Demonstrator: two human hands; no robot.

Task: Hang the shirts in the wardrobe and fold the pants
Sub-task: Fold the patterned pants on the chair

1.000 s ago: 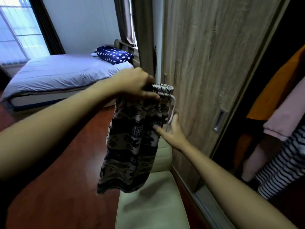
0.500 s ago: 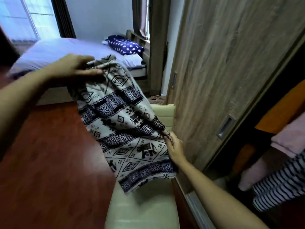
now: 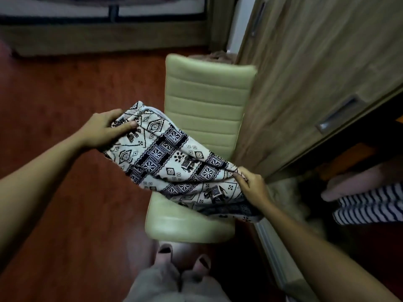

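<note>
- My view has tipped down since a second ago: the bed that filled the upper left is now only a strip of frame at the top, and the red-brown wooden floor (image 3: 65, 192) takes up the left side.
- The left hand (image 3: 104, 132) is curled round one bunched end of the black-and-white patterned cloth pants (image 3: 174, 162), thumb on top. A second ago it held them high by the waistband so they hung straight down. It now sits much lower, level with the chair back.
- The pants no longer dangle. They are stretched on a slant between the two hands, above the seat of the cream padded chair (image 3: 205, 101), with the lower edge drooping toward the cushion (I cannot tell if it touches yet).
- I read this as the start of the folding step: the garment has been turned from hanging to laid out, and the chair seat looks like the intended surface.
- The right hand (image 3: 254, 188) pinches the far edge of the fabric between fingertips and thumb. A second ago it was only reaching at the cloth with the fingers spread.
- The wood-grain sliding wardrobe door (image 3: 316, 73) stands just beside the chair, unchanged.
- In the open section at far right hang a pink garment (image 3: 353, 182) and a navy-and-white striped garment (image 3: 370, 205), so some hanging seems done, though I cannot tell how many shirts remain.
</note>
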